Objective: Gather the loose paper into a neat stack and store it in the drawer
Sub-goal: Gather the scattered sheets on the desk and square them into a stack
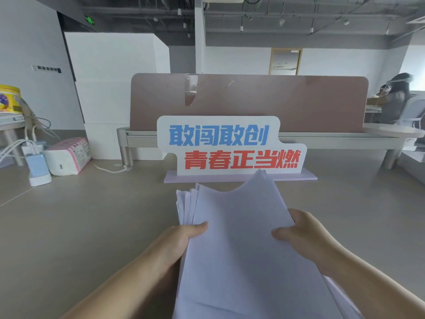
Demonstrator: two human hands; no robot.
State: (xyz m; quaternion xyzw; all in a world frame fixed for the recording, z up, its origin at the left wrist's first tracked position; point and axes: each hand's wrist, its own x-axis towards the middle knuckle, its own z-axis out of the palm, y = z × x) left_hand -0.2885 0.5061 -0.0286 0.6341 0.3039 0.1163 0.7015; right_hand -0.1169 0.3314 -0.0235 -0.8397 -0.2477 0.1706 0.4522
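Paper stack [241, 238]: nearest the camera, a sheaf of white sheets was held up above the desk, between both hands, its lower part running out of the bottom of the picture.
Stack's far end: the top sheet bent, with one corner raised in front of the sign's base; on the left, several sheet edges fanned out unevenly, so the stack was not squared.
Left hand [184, 238]: closed on the stack's left edge, thumb lying on the top sheet, the other fingers hidden below the paper.
Right hand [299, 233]: closed on the stack's right edge, thumb on the top sheet, fingers wrapped around the side.
Forearms: both bare, reaching in from the bottom corners of the picture.
Desk [92, 226]: a grey-beige surface, bare under and around the stack.
Sign [230, 148]: a white cut-out board with blue characters above red ones, upright on a pale base, just behind the stack.
Divider [299, 104]: a brownish-pink panel stood behind the sign, along the desk's far edge.
Tissue pack [69, 157]: a white and pink soft pack lay at the far left of the desk.
Charger [38, 166]: a pale blue and white unit stood just beside the tissue pack, with white cables leading off to the left.
Tin [9, 97]: a yellow can showed at the left edge.
Person [395, 100]: seated at another desk, far right.
Drawer: cannot tell where it was.
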